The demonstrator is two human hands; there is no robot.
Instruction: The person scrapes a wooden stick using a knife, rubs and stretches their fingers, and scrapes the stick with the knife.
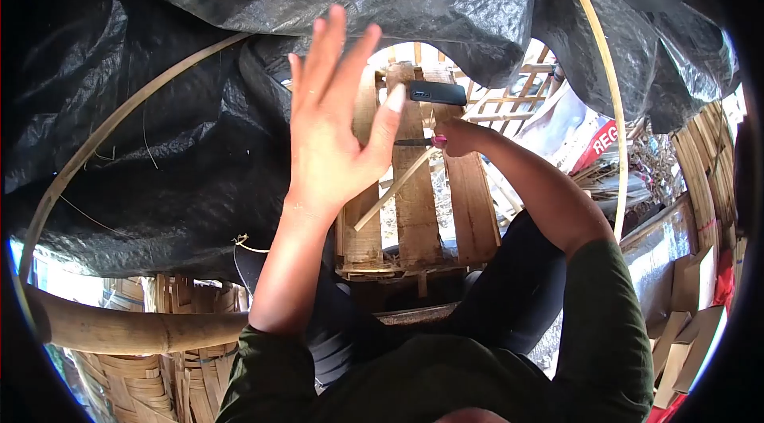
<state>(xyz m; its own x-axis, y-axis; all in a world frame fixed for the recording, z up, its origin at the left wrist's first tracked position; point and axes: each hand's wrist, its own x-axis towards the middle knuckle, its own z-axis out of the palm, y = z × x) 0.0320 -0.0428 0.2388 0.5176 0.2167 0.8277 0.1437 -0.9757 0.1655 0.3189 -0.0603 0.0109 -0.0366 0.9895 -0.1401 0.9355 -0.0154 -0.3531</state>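
My left hand (338, 116) is raised close to the camera with its fingers spread, holding nothing. Lower and to the right, my right hand (461, 139) is closed round the pink handle of a knife (415, 142), whose dark blade points left across the wooden slats. A thin bamboo strip (395, 191) slants down to the left from just beneath my right hand. Above that hand, a dark phone (437, 93) lies on the slatted wooden bench (418, 216).
Black plastic sheeting (143, 144) hangs ahead and at the left, with curved bamboo strips (601, 41) before it. A thick bamboo pole (143, 331) crosses at lower left. Wood pieces (684, 351) stand at lower right, and a red and white sack (593, 140) lies beyond my right arm.
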